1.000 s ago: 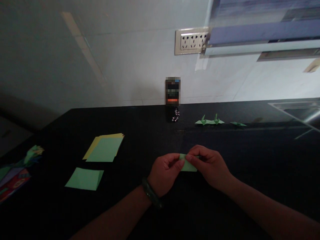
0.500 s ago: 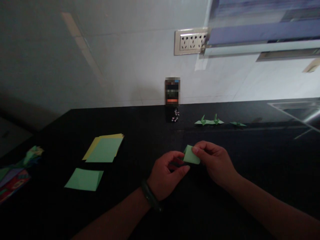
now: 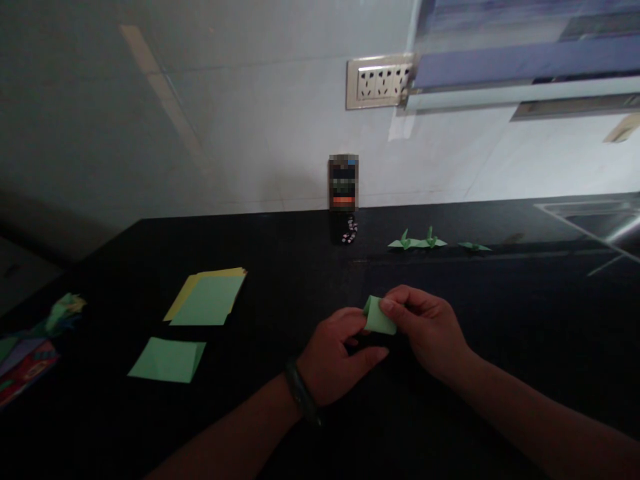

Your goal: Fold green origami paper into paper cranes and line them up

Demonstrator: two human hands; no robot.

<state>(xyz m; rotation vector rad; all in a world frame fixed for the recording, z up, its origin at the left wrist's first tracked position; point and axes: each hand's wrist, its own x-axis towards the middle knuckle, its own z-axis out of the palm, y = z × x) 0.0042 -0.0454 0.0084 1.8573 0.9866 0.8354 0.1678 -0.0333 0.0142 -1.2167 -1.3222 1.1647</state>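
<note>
A small folded piece of green paper is held just above the black countertop, pinched between the fingers of my right hand. My left hand, with a dark band on its wrist, touches the paper's left edge with the fingertips; its thumb points right, below the paper. Both hands are near the middle of the counter, in dim light.
A stack of green and yellow sheets and a single folded green sheet lie to the left. Folded green paper figures stand further back. A phone leans against the wall. Colourful paper items lie at the far left.
The paper went from lying flat between both hands' pinching fingers to being lifted and tilted in my right hand. My left hand loosened its grip and dropped slightly lower.
</note>
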